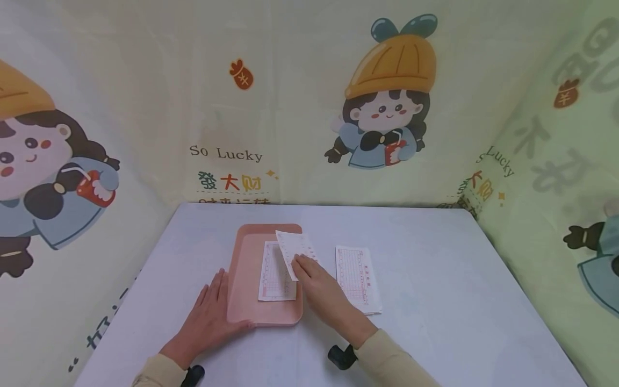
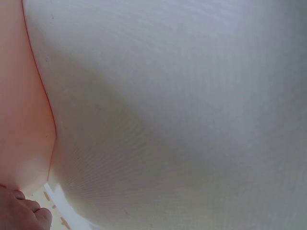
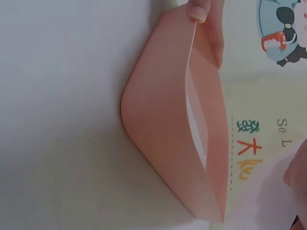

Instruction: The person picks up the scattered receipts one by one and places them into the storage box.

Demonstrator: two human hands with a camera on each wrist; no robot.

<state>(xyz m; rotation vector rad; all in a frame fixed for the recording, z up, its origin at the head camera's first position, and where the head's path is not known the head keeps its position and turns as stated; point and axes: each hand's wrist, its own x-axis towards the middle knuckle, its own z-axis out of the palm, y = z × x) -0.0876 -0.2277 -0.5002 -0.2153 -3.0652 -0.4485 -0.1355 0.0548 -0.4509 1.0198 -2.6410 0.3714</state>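
Note:
A shallow pink tray [image 1: 244, 279] lies on the table, and a white sheet with red print [image 1: 273, 277] rests inside it. My left hand [image 1: 208, 312] touches the tray's left side with straight fingers, its thumb at the near rim. Over the tray's right side, my right hand [image 1: 324, 290] pinches another printed paper sheet [image 1: 288, 244], tilted above the one inside. In the right wrist view, the left thumb [image 3: 199, 12] sits on the tray's rim, and part of the held sheet [image 3: 254, 206] shows at lower right.
To the right of the tray lies a stack of similar printed sheets [image 1: 355, 277], partly behind the right wrist. The white table [image 1: 435, 301] meets a cartoon-printed cloth [image 1: 304, 107] at the back and sides. Black camera mounts [image 1: 342, 356] hang under both wrists.

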